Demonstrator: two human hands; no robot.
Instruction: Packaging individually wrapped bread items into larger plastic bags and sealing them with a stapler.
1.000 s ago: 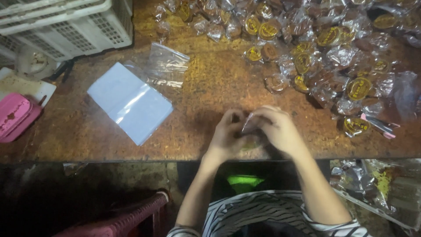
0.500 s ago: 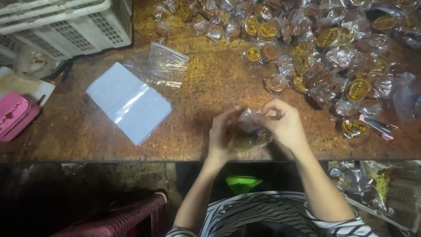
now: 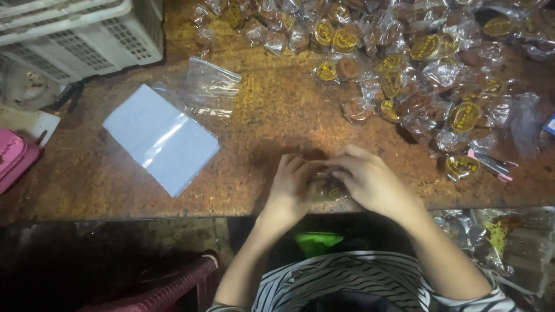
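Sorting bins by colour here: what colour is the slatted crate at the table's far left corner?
White crate, clearest in the head view.

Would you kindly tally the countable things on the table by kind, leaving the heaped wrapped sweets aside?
White crates: 1
Stacks of clear bags: 1
Loose clear bags: 1
Pink cases: 1
Wrapped sweets held by both hands: 1
Total: 5
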